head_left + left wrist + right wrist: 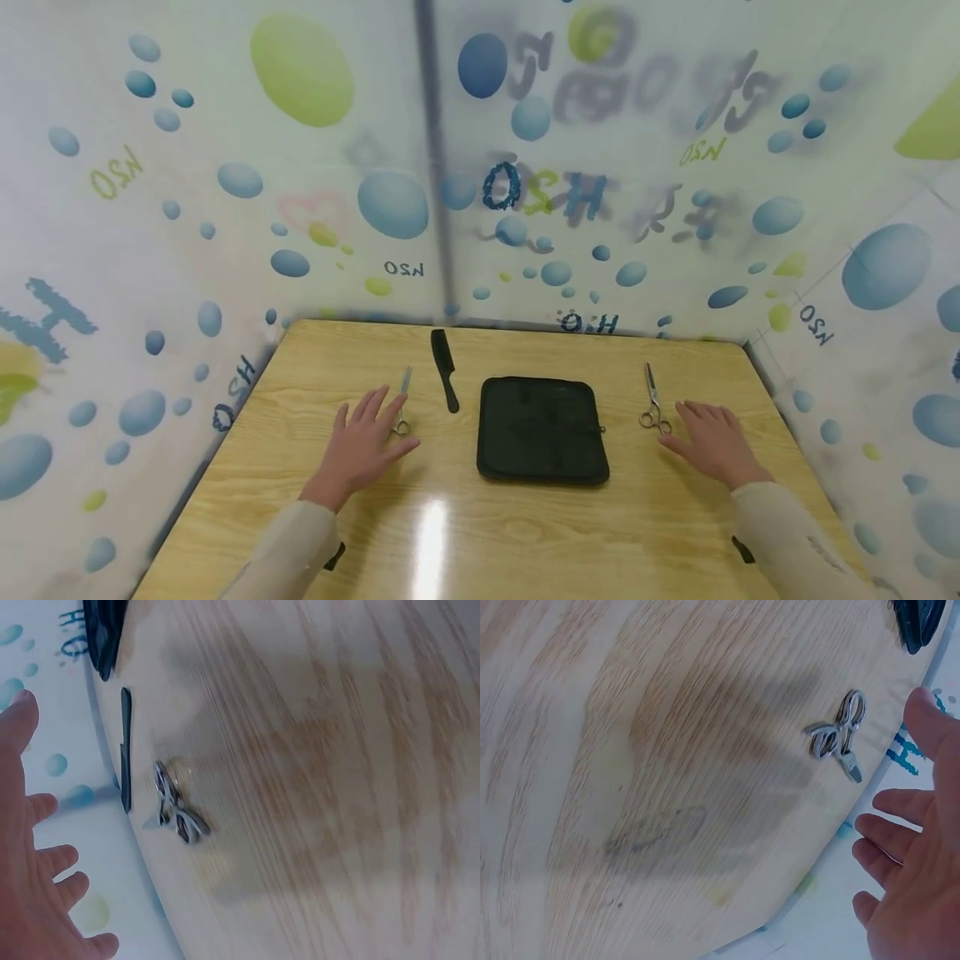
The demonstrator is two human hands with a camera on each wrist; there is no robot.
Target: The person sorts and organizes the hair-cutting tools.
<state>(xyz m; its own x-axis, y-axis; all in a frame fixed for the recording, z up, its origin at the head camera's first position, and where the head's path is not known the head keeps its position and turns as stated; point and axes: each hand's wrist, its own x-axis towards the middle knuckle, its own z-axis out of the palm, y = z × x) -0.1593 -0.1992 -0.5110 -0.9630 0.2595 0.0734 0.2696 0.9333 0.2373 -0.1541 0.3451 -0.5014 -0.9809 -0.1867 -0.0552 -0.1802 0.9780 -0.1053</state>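
My left hand (363, 450) is spread above the table, partly overlapping a pair of silver scissors (402, 426) in the head view. In the left wrist view those scissors (176, 806) lie on the wood apart from the hand (30, 855), which holds nothing. On the other side, my right hand (714, 442) hovers with fingers extended, just right of a second pair of scissors (652, 402). The right wrist view shows this pair (841, 736) lying beyond the empty fingers (889, 836). A black zippered case (542, 430) lies flat between the hands. Left of it is a black comb (445, 371).
The wooden table (517, 533) meets a wall (360, 292) printed with bubbles and lettering along its back edge. Similar walls stand close on the left and right. A bright light reflection falls on the front of the table.
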